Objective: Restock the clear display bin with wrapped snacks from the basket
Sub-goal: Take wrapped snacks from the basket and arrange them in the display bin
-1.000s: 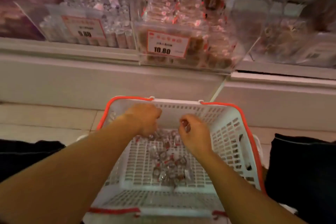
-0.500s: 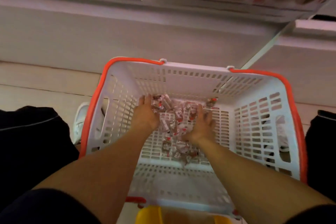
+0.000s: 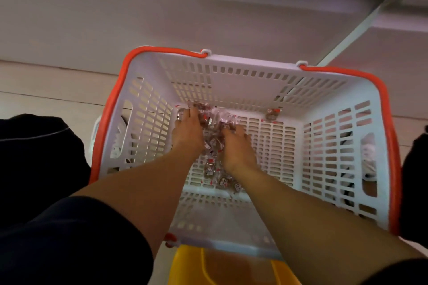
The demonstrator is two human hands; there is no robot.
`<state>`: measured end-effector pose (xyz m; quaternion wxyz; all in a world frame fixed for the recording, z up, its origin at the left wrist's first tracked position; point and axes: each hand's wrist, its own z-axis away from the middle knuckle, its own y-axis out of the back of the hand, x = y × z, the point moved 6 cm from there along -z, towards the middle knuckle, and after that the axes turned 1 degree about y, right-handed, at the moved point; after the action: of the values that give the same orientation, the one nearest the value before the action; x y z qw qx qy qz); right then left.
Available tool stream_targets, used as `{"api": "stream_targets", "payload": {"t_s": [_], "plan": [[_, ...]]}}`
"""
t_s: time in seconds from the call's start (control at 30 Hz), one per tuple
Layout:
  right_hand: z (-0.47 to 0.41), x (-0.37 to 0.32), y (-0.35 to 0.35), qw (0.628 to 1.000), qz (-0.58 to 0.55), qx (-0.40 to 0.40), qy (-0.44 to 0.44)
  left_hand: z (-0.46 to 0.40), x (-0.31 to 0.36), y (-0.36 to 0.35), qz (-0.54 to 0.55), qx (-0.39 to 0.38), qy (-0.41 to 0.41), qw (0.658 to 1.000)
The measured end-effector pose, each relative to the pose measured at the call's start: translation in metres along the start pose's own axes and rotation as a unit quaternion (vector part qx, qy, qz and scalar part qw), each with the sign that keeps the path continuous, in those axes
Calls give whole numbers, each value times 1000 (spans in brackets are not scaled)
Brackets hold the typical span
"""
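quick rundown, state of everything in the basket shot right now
basket: upright, mostly bare floor, orange handles folded down on the rim
wrapped snacks: small loose pile on the basket floor, between the hands
stray snack: alone by the far wall, apart from the pile
left hand: palm down, pressed against the pile, scooping
right hand: palm down, cupping the pile's other side
display bin: out of frame
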<state>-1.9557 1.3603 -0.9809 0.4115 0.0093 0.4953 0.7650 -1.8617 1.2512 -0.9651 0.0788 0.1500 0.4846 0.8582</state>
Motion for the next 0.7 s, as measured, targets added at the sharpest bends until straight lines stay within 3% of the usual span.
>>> {"api": "stream_targets", "payload": {"t_s": [0.1,0.3,0.43,0.7], "plan": [[-2,2,3,999,-29,9,8,-3,0,1,-6,-5,6,1000],[-3,31,4,977,-196,5,-80,-3,-2,-15,-55,-54,19,997],[-1,44,4,953,-270,20,-134,-6,3,-25,13,-79,25,997],[0,40,-3,924,-356,12,-141,-9,7,-24,131,-76,61,987]]}}
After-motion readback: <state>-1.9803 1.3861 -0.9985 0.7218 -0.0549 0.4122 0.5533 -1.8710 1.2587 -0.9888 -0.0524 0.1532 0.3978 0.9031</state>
